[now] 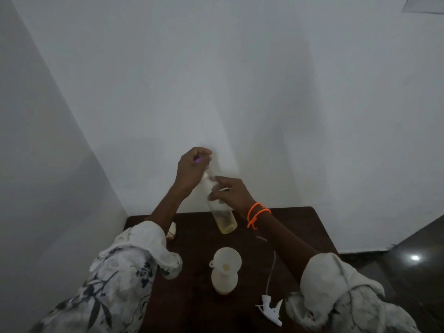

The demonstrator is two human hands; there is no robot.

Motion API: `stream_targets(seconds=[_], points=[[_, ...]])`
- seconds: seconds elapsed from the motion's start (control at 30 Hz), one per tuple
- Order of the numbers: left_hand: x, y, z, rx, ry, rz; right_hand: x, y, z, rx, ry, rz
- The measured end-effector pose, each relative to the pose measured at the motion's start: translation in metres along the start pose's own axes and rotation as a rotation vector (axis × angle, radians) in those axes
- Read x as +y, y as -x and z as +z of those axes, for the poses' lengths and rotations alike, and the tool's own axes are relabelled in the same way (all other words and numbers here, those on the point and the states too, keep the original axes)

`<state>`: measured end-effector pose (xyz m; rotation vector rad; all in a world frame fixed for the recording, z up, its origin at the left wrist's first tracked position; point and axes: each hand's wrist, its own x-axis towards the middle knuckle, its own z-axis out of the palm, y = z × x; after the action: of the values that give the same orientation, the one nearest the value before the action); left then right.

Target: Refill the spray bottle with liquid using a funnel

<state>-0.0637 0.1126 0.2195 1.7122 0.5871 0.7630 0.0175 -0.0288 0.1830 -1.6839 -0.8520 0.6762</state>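
We are holding a clear bottle [219, 207] tilted above the far part of the dark counter [300, 227], with a little yellowish liquid sitting in its lower end. Our right hand [230, 193] is gripping the bottle's middle, fingers [216, 188] curled and clamped round it. Our left hand [191, 168] is up at the bottle's neck, fingers bunched together and pinching a small purple cap [197, 160]; we cannot tell whether the cap is on the neck or already off.

The white funnel [227, 259] is sitting in the mouth of the white spray bottle [224, 280], which is standing upright near the middle of the counter, apart from both hands. The white spray trigger head [269, 308] with its dip tube [272, 267] is lying on the counter just to the right of the spray bottle. Orange bands [258, 215] are circling our right wrist. A small pale object [172, 230] is showing beside our left sleeve [144, 246], too hidden to identify.
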Motion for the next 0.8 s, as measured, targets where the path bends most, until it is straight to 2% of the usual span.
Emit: stream_targets(seconds=[0.07, 0.17, 0.23, 0.4, 0.6, 0.8], points=[[0.004, 0.0, -0.006, -0.082, 0.088, -0.002, -0.002, 0.003, -0.004, -0.14, -0.168, 0.05], [0.005, -0.001, -0.009, -0.134, 0.207, -0.026, -0.004, 0.003, -0.003, -0.218, -0.279, 0.097], [0.005, -0.001, -0.006, -0.116, 0.292, -0.073, -0.006, 0.002, -0.002, -0.188, -0.324, 0.11], [-0.001, 0.0, 0.0, 0.076, 0.381, -0.111, -0.008, -0.005, 0.001, -0.064, -0.378, 0.184], [-0.007, 0.002, -0.004, 0.048, 0.417, -0.155, -0.004, -0.002, 0.003, -0.084, -0.228, 0.145], [-0.002, -0.001, -0.005, -0.062, 0.43, -0.191, -0.003, 0.0, 0.007, -0.031, -0.211, 0.093]])
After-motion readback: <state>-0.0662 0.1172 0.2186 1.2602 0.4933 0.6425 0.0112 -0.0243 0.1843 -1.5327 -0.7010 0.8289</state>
